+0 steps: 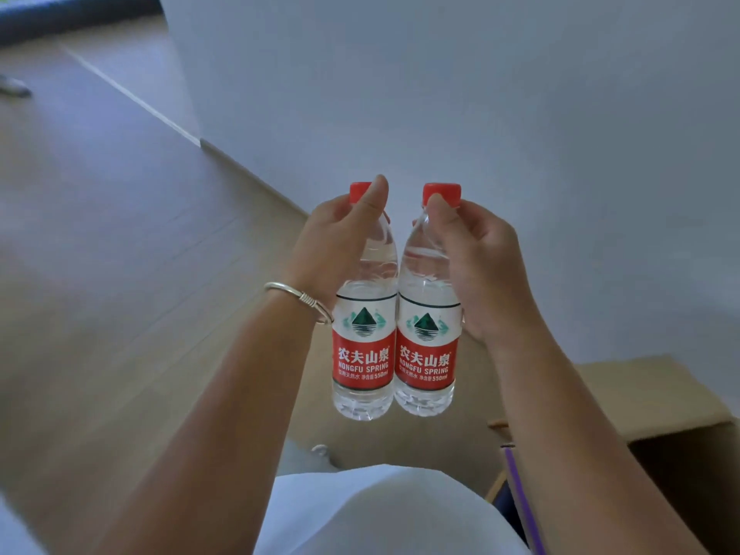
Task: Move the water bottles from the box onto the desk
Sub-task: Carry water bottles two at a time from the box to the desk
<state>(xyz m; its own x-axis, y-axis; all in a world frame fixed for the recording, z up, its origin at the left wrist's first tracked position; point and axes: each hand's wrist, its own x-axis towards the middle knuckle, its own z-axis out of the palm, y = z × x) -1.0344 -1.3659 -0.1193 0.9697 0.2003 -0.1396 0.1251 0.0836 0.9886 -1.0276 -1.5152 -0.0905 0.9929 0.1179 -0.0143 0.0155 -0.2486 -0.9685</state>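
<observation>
Your left hand (pixel 334 234) and right hand (pixel 476 254) each grip one water bottle by the neck — left bottle (pixel 362 346), right bottle (pixel 426 342), sides touching. Both hang upright, caps up, above bare floor (pixel 120 234) — box (pixel 648 398) lower right, wall (pixel 480 94) ahead.

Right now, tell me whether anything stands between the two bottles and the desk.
The desk is not in view, so the path cannot be judged. The left hand and right hand each hold a bottle by the neck, left bottle and right bottle, in the air, with only floor and wall beyond.
</observation>
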